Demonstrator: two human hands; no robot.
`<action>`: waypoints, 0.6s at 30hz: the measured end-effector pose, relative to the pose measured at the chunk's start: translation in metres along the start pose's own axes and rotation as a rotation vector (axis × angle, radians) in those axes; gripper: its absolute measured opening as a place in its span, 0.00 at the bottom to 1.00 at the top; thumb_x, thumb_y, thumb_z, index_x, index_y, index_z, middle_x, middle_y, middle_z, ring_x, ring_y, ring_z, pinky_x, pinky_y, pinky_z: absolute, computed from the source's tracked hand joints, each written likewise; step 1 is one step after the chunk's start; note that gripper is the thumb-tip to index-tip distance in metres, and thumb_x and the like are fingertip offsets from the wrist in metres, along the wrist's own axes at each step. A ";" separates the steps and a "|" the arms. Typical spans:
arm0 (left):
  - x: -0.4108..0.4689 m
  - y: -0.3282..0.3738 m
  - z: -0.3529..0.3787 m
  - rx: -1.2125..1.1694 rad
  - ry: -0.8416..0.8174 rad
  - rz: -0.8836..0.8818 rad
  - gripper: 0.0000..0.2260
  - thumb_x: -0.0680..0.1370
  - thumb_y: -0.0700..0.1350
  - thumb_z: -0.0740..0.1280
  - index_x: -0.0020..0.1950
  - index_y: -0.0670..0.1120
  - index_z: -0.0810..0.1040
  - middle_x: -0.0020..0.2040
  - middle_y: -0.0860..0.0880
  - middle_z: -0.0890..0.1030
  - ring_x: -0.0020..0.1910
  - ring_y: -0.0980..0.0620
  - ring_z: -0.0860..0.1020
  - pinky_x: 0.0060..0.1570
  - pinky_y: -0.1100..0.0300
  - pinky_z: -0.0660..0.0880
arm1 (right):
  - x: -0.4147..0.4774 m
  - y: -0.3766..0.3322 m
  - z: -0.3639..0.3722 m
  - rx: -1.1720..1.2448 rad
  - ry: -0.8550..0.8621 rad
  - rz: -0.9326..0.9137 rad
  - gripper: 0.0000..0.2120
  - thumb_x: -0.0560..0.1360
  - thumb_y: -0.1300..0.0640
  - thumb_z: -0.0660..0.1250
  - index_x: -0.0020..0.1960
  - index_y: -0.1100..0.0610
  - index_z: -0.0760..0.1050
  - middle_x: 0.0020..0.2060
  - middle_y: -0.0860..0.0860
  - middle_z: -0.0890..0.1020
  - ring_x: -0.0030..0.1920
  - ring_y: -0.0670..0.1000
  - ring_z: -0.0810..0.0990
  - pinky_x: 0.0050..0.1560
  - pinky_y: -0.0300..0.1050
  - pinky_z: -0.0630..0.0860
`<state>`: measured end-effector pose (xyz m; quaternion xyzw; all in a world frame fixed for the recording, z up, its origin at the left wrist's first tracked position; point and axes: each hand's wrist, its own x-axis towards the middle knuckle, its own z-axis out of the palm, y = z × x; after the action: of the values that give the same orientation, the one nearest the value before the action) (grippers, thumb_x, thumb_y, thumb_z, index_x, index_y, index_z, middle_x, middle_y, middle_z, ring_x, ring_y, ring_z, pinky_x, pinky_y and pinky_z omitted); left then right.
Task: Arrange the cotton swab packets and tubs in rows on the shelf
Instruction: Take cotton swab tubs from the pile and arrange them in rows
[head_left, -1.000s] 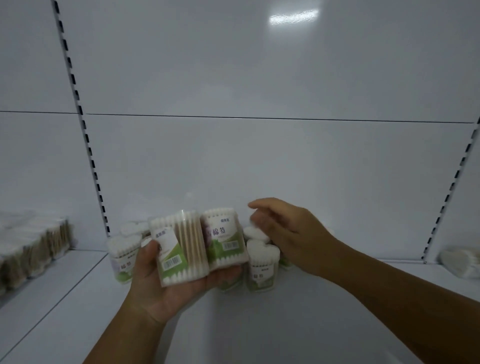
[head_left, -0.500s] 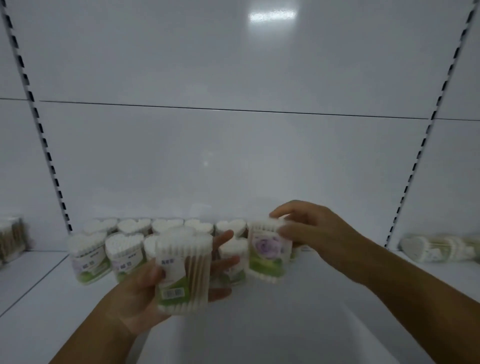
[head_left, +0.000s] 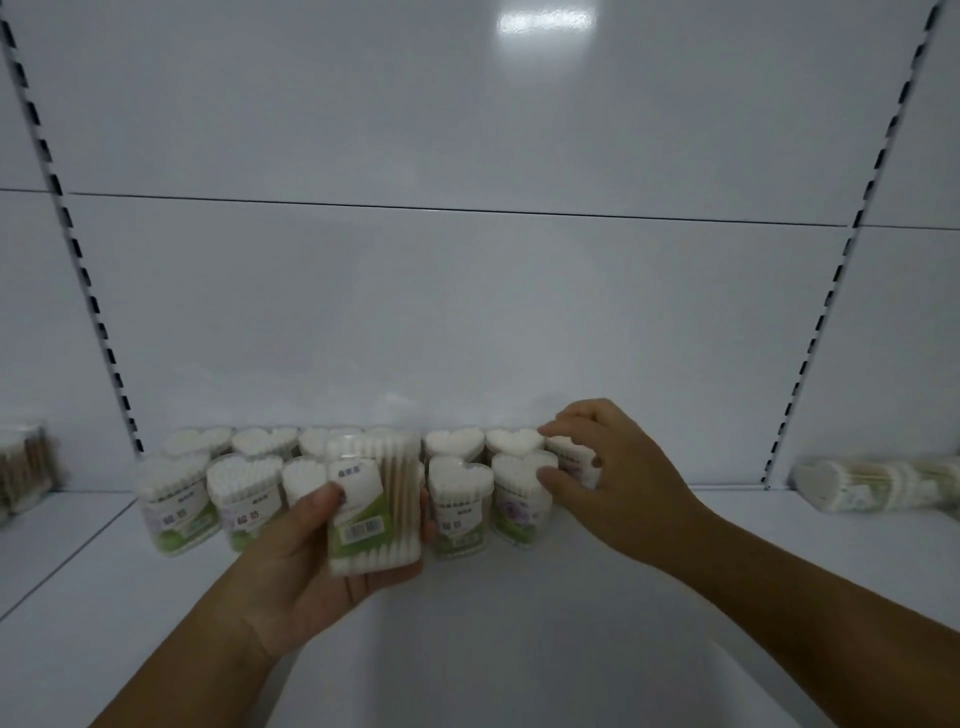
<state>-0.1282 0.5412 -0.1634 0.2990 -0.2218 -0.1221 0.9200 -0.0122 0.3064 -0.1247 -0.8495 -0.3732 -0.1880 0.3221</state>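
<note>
Heart-shaped clear tubs of cotton swabs (head_left: 460, 504) stand in two rows at the back of the white shelf (head_left: 519, 649). My left hand (head_left: 306, 566) holds one swab tub (head_left: 371, 504) upright in front of the rows, thumb on its label. My right hand (head_left: 608, 473) grips another tub (head_left: 574, 460) at the right end of the back row, fingers over its top and thumb on its front. Whether that tub rests on the shelf is hidden by the hand.
More swab packs lie on their side at the far right (head_left: 878, 486) beyond a slotted upright (head_left: 810, 364). Another stack (head_left: 23, 473) sits at the far left. The shelf's back panel (head_left: 467, 312) rises right behind the rows.
My right hand carried its tub rightward and back to the end of the rear row. The left hand kept its tub, and my view shifted right.
</note>
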 end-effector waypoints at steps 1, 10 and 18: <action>0.001 -0.001 0.003 0.089 0.066 0.023 0.23 0.76 0.44 0.70 0.67 0.32 0.72 0.64 0.30 0.74 0.63 0.33 0.74 0.64 0.41 0.70 | -0.002 -0.011 -0.005 0.117 0.032 -0.010 0.12 0.72 0.50 0.70 0.55 0.49 0.78 0.51 0.42 0.76 0.49 0.41 0.75 0.47 0.35 0.71; 0.034 -0.028 0.059 1.373 0.193 -0.151 0.28 0.58 0.57 0.80 0.56 0.66 0.77 0.55 0.59 0.82 0.53 0.58 0.81 0.51 0.62 0.78 | -0.033 -0.040 -0.023 0.251 -0.115 -0.004 0.20 0.59 0.35 0.68 0.49 0.39 0.70 0.46 0.37 0.74 0.47 0.38 0.74 0.44 0.33 0.71; 0.056 -0.010 0.030 2.483 0.370 -0.064 0.18 0.74 0.50 0.68 0.63 0.59 0.72 0.62 0.60 0.72 0.62 0.57 0.70 0.55 0.63 0.67 | -0.028 0.045 -0.019 -0.137 -0.105 -0.006 0.26 0.66 0.43 0.75 0.62 0.47 0.74 0.54 0.40 0.75 0.51 0.40 0.73 0.51 0.25 0.66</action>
<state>-0.0948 0.4982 -0.1291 0.9801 -0.0474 0.1901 0.0324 0.0024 0.2561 -0.1450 -0.8771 -0.3784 -0.1695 0.2425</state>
